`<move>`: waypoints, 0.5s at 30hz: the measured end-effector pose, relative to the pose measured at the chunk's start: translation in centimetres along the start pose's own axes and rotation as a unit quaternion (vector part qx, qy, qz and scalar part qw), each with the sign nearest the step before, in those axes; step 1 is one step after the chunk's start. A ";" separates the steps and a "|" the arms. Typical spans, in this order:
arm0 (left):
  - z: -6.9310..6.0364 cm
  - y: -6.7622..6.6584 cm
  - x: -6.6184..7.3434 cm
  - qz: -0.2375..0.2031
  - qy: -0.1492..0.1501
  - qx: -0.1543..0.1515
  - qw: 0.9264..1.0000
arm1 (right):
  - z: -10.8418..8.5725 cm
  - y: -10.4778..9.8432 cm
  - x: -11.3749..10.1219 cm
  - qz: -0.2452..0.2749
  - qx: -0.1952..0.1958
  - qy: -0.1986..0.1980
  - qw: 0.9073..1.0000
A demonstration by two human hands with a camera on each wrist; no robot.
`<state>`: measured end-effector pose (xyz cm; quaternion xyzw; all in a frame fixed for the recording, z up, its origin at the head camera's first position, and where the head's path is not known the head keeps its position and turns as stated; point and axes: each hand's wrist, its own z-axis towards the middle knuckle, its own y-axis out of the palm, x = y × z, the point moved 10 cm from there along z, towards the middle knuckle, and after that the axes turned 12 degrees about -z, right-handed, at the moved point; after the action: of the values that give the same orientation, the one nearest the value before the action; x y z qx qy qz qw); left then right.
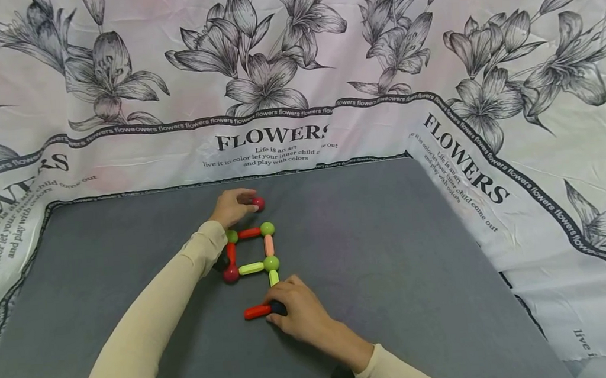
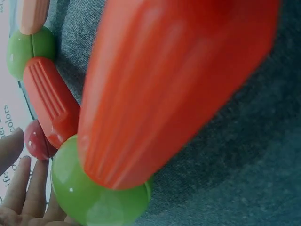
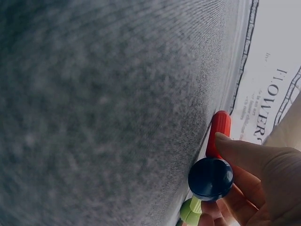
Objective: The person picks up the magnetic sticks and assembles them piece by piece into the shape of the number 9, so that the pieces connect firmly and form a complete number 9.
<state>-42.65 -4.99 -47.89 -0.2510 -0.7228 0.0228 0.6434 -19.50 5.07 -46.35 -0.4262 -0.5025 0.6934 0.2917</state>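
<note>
On the grey table lies a square of magnetic sticks and balls: two red sticks [image 1: 249, 233], a pink stick [image 1: 269, 245], a yellow-green stick [image 1: 251, 268], green balls [image 1: 267, 228] and a red corner ball [image 1: 231, 274]. Beyond its far side, my left hand [image 1: 232, 207] holds a separate red ball [image 1: 258, 203] between thumb and fingers. Nearer me, my right hand [image 1: 304, 313] grips a dark blue ball [image 3: 210, 179]. From that ball a red stick [image 1: 257, 312] points left, and another yellow-green stick [image 1: 274, 278] runs up to the square's near-right green ball [image 1: 271, 263].
Grey cloth [image 1: 372, 255] covers the tabletop around the shape. A white flower-printed sheet [image 1: 278, 143] hangs along the back and right edges. My left sleeve [image 1: 158, 319] crosses the left side of the table, its wrist close beside the square.
</note>
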 end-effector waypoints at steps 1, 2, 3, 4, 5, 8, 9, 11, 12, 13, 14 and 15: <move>0.0 0.1 0.0 0.001 0.000 -0.004 1.000 | 0.0 0.0 0.0 0.000 0.000 0.000 1.000; 0.0 0.2 0.0 0.003 0.000 -0.007 1.000 | -0.1 0.1 -0.1 0.000 0.001 -0.001 1.000; 0.1 0.4 -0.1 0.005 -0.001 -0.010 1.000 | -0.1 0.1 -0.1 0.000 -0.001 -0.001 1.000; 0.1 0.5 -0.1 0.006 -0.002 -0.013 1.000 | -0.1 0.2 -0.1 0.001 -0.001 -0.001 1.000; 0.1 0.6 -0.1 0.006 -0.003 -0.016 1.000 | -0.1 0.2 -0.1 0.001 -0.001 -0.002 1.000; 0.2 1.0 0.1 0.009 -0.006 -0.018 1.000 | -0.2 0.2 -0.1 0.003 0.001 -0.001 1.000; 0.2 1.1 0.2 0.010 -0.005 -0.018 1.000 | -0.2 0.1 -0.1 0.004 0.002 -0.001 1.000; 0.3 1.3 0.5 0.016 -0.002 -0.019 1.000 | -0.2 0.0 -0.1 0.004 0.005 -0.001 1.000; 0.4 1.4 0.7 0.020 -0.001 -0.021 1.000 | -0.2 -0.1 0.0 0.003 0.006 -0.001 1.000; 0.4 1.5 0.8 0.022 -0.001 -0.022 1.000 | -0.2 -0.1 0.0 0.003 0.007 -0.001 1.000; 0.5 1.6 0.9 0.024 0.000 -0.023 0.999 | -0.2 -0.1 0.0 0.002 0.007 -0.001 1.000; 0.5 1.7 0.9 0.026 0.000 -0.026 0.999 | -0.2 -0.2 0.1 0.001 0.008 -0.001 1.000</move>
<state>-42.63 -2.98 -47.72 -0.2863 -0.7162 0.0208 0.6361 -19.40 5.26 -46.22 -0.4238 -0.4971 0.6977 0.2942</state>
